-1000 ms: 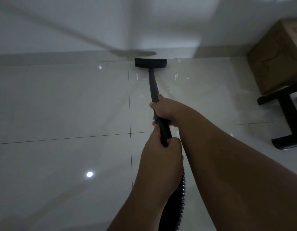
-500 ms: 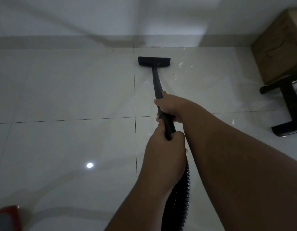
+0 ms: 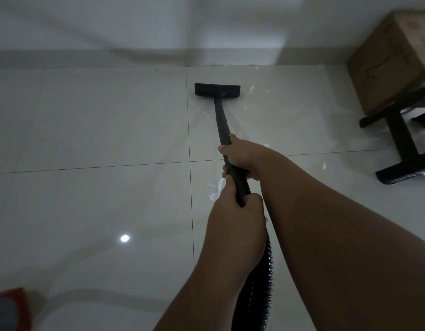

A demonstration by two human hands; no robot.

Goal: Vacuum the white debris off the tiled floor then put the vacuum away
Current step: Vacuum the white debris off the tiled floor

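Two hands are closed on the black vacuum wand (image 3: 221,120) in the head view. The right hand (image 3: 240,156) is wrapped round the tube and is the nearer one to the floor nozzle (image 3: 217,90). The left hand (image 3: 240,211) is gripped round the wand's near end, where the ribbed hose (image 3: 261,283) joins.

The wand's long axis runs straight away from the person. The nozzle is set flat on the tiled floor (image 3: 87,127), short of the wall.

White debris (image 3: 251,89) is scattered just right of the nozzle. A bigger white clump (image 3: 215,189) lies well behind the nozzle, just beside the left hand. One speck (image 3: 323,166) lies behind and far right of the nozzle. The bits look thin, light and paper-like.

A short shift of the nozzle to the right is judged to come next, with most of the job not yet done.
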